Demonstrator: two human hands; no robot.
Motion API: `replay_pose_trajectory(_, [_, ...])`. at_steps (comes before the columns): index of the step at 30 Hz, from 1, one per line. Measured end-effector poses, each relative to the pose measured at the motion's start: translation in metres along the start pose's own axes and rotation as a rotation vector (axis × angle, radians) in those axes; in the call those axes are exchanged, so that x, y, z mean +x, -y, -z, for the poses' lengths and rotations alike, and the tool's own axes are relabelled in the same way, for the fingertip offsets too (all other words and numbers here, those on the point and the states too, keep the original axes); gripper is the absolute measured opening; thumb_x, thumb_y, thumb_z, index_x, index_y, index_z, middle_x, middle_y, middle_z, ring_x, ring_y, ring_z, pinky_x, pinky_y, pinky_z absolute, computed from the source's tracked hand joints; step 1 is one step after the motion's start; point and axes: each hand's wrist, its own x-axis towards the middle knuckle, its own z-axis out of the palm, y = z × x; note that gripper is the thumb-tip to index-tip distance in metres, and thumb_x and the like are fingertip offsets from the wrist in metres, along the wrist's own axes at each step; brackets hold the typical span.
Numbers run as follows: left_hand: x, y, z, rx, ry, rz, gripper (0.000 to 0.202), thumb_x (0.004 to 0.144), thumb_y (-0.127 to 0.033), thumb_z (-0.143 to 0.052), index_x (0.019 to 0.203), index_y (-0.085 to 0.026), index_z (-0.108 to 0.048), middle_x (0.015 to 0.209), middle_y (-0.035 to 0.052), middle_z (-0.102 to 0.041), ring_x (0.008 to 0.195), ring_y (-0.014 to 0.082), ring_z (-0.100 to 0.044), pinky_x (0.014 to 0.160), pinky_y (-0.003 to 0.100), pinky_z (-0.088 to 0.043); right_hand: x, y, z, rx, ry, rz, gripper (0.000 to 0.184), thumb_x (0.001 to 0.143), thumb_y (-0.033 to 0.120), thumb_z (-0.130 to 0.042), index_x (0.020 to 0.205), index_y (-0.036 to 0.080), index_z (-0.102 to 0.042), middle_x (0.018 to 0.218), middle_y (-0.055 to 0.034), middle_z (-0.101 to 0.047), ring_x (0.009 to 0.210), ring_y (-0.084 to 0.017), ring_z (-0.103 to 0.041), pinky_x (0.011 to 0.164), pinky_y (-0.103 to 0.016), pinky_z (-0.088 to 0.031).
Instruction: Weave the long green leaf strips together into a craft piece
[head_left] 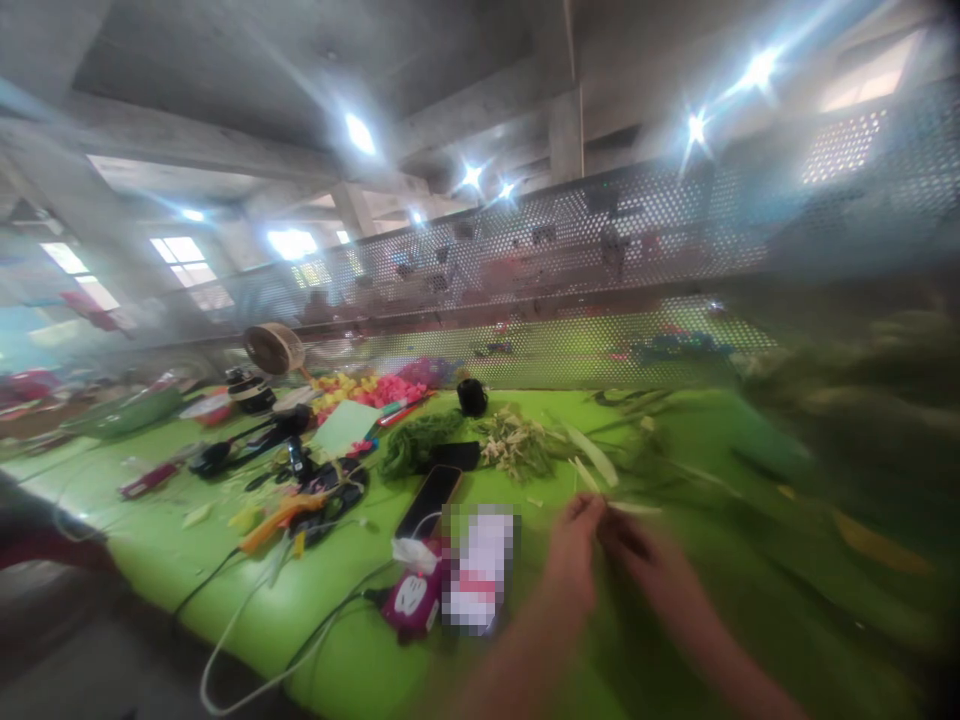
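Note:
My left hand (574, 545) and my right hand (637, 550) meet over the green table (187, 560), both smeared by motion. Their fingertips pinch together on a thin pale strip (634, 508) that runs out to the right. The fingers look closed, though the blur hides details. Just beyond them lie several pale green leaf strips (592, 455) and a heap of green and cream plant pieces (517, 440).
A phone (429, 498) lies left of my hands, with a magenta object (412, 600) and a white cable (247, 650) nearer the table's front edge. Tools, a glue gun (281, 518), a black cup (472, 397) and coloured flowers (375, 388) crowd the left and back. A perforated metal screen (600, 260) stands behind.

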Motion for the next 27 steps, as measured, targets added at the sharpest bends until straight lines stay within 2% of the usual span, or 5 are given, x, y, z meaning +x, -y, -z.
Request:
replay_pose_trajectory(4, [0.000, -0.005, -0.001, -0.012, 0.000, 0.040, 0.038, 0.053, -0.043, -0.079, 0.073, -0.016, -0.063, 0.070, 0.0028, -0.064, 0.068, 0.0149, -0.059, 0.067, 0.025, -0.043, 0.000, 0.004, 0.002, -0.015, 0.026, -0.016, 0.030, 0.072, 0.040, -0.056, 0.087, 0.019, -0.072, 0.088, -0.0074, -0.075, 0.079, -0.026, -0.067, 0.073, -0.037, -0.050])
replay_pose_trajectory(8, [-0.002, -0.006, -0.002, -0.053, 0.043, 0.043, 0.037, 0.052, -0.041, -0.080, 0.073, -0.016, -0.063, 0.072, 0.0040, -0.066, 0.071, 0.0162, -0.061, 0.070, 0.026, -0.044, 0.001, 0.007, 0.007, 0.012, -0.036, -0.022, 0.038, 0.071, 0.046, -0.059, 0.094, 0.019, -0.071, 0.097, -0.0096, -0.074, 0.088, -0.026, -0.066, 0.078, -0.036, -0.049])
replay_pose_trajectory(14, [-0.003, 0.001, 0.000, -0.032, 0.095, 0.094, 0.036, 0.053, -0.038, -0.081, 0.074, -0.015, -0.065, 0.070, 0.0034, -0.064, 0.069, 0.0149, -0.058, 0.072, 0.027, -0.043, 0.000, 0.006, 0.007, 0.014, -0.065, -0.016, 0.039, 0.073, 0.043, -0.056, 0.099, 0.017, -0.071, 0.097, -0.0099, -0.074, 0.091, -0.027, -0.066, 0.083, -0.039, -0.049])
replay_pose_trajectory(23, [0.006, 0.002, 0.011, 0.118, 0.105, 0.033, 0.025, 0.062, -0.034, -0.075, 0.071, -0.015, -0.063, 0.066, 0.0009, -0.058, 0.072, 0.0153, -0.055, 0.079, 0.030, -0.040, 0.006, 0.003, 0.014, -0.049, 0.099, 0.079, 0.035, 0.080, 0.042, -0.051, 0.097, 0.019, -0.072, 0.098, -0.0085, -0.074, 0.087, -0.027, -0.067, 0.084, -0.040, -0.047])
replay_pose_trajectory(27, [0.008, 0.000, 0.012, 0.251, 0.098, -0.084, 0.026, 0.066, -0.038, -0.071, 0.076, -0.015, -0.066, 0.071, 0.0021, -0.060, 0.075, 0.0161, -0.055, 0.079, 0.030, -0.038, 0.001, 0.015, 0.023, -0.090, 0.000, 0.023, 0.034, 0.078, 0.046, -0.054, 0.096, 0.022, -0.069, 0.097, -0.0073, -0.074, 0.085, -0.025, -0.067, 0.078, -0.035, -0.048])
